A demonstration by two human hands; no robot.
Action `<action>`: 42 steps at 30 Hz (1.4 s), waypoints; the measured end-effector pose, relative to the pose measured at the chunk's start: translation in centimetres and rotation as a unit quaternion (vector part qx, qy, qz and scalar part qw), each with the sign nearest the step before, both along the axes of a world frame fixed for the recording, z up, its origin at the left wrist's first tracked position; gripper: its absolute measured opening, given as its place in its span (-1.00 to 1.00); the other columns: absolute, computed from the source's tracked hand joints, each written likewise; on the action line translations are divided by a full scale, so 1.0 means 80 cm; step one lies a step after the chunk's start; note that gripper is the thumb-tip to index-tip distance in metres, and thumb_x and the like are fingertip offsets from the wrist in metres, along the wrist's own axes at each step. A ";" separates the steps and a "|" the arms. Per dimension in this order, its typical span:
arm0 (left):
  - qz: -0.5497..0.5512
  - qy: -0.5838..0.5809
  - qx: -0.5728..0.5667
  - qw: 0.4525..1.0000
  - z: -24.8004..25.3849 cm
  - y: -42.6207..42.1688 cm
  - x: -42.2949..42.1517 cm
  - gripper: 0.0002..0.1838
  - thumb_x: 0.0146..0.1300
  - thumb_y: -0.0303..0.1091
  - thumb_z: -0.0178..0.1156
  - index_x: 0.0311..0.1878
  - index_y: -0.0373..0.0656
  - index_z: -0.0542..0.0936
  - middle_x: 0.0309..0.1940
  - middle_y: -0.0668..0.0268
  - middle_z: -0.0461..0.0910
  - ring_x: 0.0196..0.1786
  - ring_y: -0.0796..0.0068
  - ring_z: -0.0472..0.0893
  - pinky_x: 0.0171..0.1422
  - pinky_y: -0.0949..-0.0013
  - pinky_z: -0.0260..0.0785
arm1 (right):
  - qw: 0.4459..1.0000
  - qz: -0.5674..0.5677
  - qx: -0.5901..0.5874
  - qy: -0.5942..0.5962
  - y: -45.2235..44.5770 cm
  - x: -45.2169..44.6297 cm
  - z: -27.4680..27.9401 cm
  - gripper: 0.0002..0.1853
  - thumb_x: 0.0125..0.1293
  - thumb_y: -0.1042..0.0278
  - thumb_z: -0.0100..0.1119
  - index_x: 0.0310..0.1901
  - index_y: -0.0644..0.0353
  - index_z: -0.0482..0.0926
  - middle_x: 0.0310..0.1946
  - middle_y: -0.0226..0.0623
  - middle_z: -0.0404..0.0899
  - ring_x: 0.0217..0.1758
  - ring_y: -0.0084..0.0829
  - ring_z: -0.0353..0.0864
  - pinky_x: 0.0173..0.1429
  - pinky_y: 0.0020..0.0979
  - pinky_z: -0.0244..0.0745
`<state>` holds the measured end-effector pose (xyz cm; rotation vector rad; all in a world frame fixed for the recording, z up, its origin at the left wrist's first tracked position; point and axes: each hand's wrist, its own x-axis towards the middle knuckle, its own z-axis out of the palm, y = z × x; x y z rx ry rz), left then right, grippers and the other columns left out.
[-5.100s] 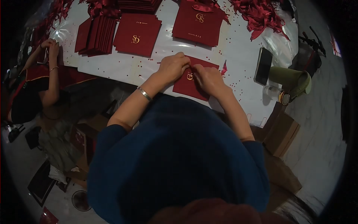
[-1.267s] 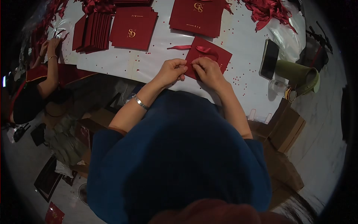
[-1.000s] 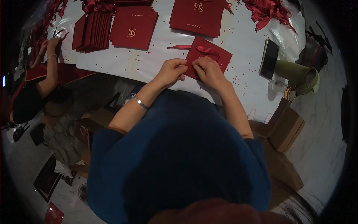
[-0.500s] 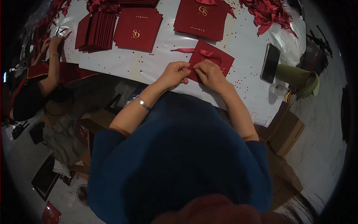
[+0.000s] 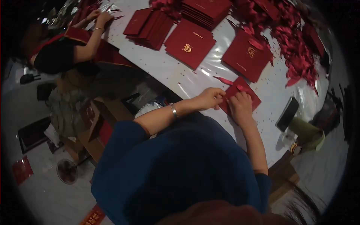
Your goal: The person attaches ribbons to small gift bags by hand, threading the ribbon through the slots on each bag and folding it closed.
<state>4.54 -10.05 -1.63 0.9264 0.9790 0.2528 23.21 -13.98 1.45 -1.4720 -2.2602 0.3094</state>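
A flat red paper gift bag (image 5: 253, 98) lies at an angle near the table's front edge, under my hands. A shiny red ribbon (image 5: 224, 80) sticks out past its far left side, and more ribbon shows beyond my right fingers. My left hand (image 5: 210, 98) is at the bag's left edge, thumb and fingers pinched together; what is between them is too small to make out. Across the bag lies my right hand (image 5: 241, 107), its fingers bent and close together near the left hand. Their tips are partly hidden, and I cannot see what they hold.
Red bags with gold lettering lie in a front stack (image 5: 190, 44), a right stack (image 5: 247, 55) and a back stack (image 5: 208, 13). Loose ribbons (image 5: 300, 56) heap at the right. A phone (image 5: 287, 113) leans by a green cylindrical object (image 5: 305, 131). Another person's hands (image 5: 101, 17) work at the left.
The head view has turned and shifted, so the table appears rotated. My left hand stays pinched at the bag's edge; my right hand now lies flatter over the bag.
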 end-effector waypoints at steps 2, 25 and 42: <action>-0.042 0.005 0.037 0.998 0.003 0.005 0.001 -0.68 0.36 -0.50 0.04 0.16 -0.32 0.45 -0.26 0.30 0.56 -0.39 0.56 0.63 -0.37 0.54 0.45 | 0.998 0.023 -0.010 -0.053 -0.002 -0.001 -0.012 -0.90 0.05 0.39 0.25 -0.46 0.14 0.51 -0.44 -0.28 0.43 -0.22 -0.22 0.45 -0.07 -0.19 0.30; -0.316 0.128 0.560 0.755 0.025 0.054 -0.014 -0.93 0.07 -0.40 0.16 -0.43 -0.16 0.59 -0.39 0.19 0.56 -0.25 0.09 0.59 -0.20 0.11 0.44 | 0.997 0.002 0.074 -0.005 -0.012 -0.009 -0.022 -0.78 0.04 0.31 0.37 -0.27 0.12 0.61 -0.41 -0.35 0.49 -0.20 -0.30 0.47 0.22 0.10 0.21; -0.224 0.205 0.534 0.789 0.054 0.082 -0.044 -0.88 0.05 -0.40 0.33 -0.35 -0.13 0.60 -0.26 0.31 0.51 -0.16 0.24 0.58 -0.12 0.24 0.47 | 0.987 -0.059 0.117 0.095 -0.032 0.035 -0.024 -0.32 -0.05 0.15 0.48 0.11 0.15 0.41 0.07 -0.13 0.42 0.18 0.00 0.38 0.30 0.10 0.21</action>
